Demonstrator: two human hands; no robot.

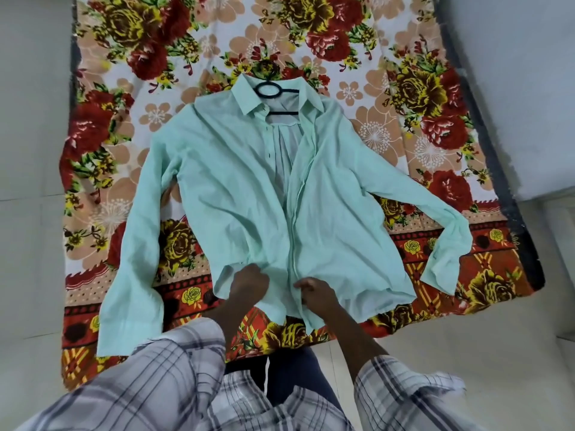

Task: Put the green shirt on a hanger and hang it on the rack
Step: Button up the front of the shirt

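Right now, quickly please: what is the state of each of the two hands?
Left hand: closed, gripping the lower front of the green shirt.
Right hand: closed, pinching the shirt's front edge near the hem.

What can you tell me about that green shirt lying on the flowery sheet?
The green shirt is pale mint, long-sleeved and collared, of thin, creased cloth. It lies front up on the floral sheet, sleeves spread, front open at the top. A dark hanger sits inside its collar, hook above. The left hand and right hand grip its front edges near the hem.
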